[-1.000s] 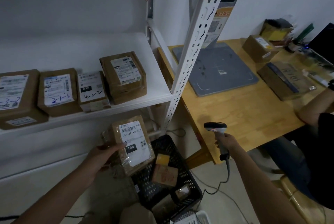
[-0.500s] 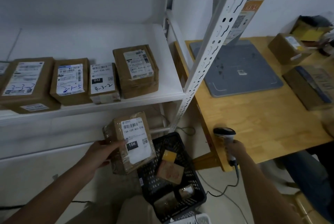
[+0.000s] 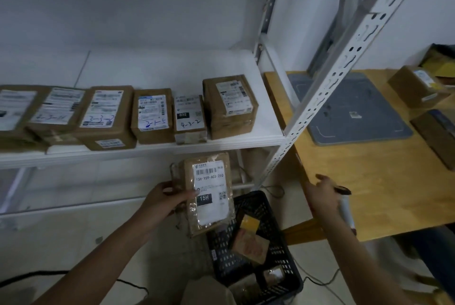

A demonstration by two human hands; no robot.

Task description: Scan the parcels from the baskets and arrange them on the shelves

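Observation:
My left hand (image 3: 165,201) grips a brown parcel (image 3: 209,193) by its left side; its white label reads 15H. It hangs upright below the front edge of the white shelf (image 3: 221,148) and above the black basket (image 3: 293,277), which holds several small parcels (image 3: 248,245). Several labelled parcels (image 3: 230,105) stand in a row on the shelf. My right hand (image 3: 320,196) is at the wooden table's edge with fingers stretched out. The handheld scanner (image 3: 346,208) lies just to its right on the table.
The shelf's white perforated post (image 3: 327,87) rises between shelf and wooden table (image 3: 369,181). A grey pad (image 3: 349,112) and brown boxes (image 3: 418,87) lie on the table. The scanner's cable trails on the floor by the basket.
My right hand moved up to the table edge and its fingers came off the scanner, which now lies on the table. The parcel in my left hand rose slightly toward the shelf.

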